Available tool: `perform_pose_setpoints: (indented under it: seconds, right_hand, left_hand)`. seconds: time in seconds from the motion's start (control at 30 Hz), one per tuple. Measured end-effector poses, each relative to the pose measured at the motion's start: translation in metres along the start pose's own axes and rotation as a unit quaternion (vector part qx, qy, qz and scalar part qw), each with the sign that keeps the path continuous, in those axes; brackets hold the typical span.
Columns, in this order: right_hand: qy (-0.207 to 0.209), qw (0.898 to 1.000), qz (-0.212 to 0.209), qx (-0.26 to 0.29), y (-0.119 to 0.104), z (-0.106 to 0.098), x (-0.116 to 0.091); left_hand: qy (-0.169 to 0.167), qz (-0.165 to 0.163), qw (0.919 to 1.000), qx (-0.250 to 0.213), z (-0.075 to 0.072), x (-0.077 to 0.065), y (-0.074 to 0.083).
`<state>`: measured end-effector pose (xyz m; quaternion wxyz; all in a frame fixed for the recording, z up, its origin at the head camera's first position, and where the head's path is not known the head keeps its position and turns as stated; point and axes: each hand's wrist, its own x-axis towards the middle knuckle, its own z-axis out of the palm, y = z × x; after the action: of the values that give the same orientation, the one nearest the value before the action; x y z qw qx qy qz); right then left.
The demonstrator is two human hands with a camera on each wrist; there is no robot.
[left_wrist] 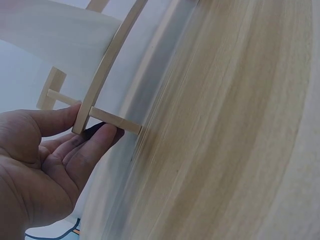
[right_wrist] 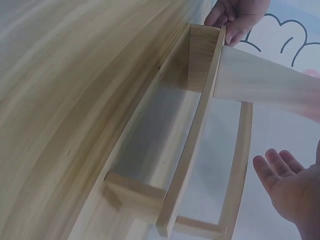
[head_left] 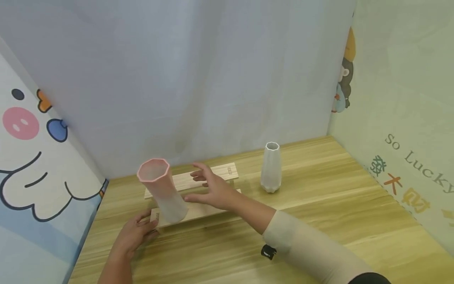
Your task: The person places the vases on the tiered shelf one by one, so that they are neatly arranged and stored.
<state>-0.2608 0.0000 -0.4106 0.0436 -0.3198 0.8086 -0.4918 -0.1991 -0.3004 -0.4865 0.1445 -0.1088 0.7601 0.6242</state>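
Note:
A two-tier wooden shelf (head_left: 207, 211) stands on the table. On the left part of its lower front board rests a tall vase (head_left: 166, 199), pink at the rim and fading to white. My left hand (head_left: 133, 233) pinches the left end of that board, with the thumb (left_wrist: 62, 119) above and the fingers (left_wrist: 92, 152) beneath. Over the shelf my right hand (head_left: 217, 191) is held with its fingers spread, right of the vase. In the right wrist view its palm (right_wrist: 297, 195) faces the vase with nothing in it.
A smaller white ribbed vase (head_left: 271, 169) stands upright to the right of the shelf. A small black object (head_left: 268, 251) shows by the right sleeve. A plain pale curtain (head_left: 213, 79) hangs behind the table, with printed cloths at both sides.

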Motion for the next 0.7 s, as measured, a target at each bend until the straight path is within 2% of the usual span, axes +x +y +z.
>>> perform_pose_setpoints:
  seconds: [0.7]
  right_hand:
    - [0.022,0.999,0.044,-0.002,0.024,-0.054,-0.057]
  left_hand:
    - [-0.005,0.009,0.9999,-0.003,-0.001,0.000,-0.001]
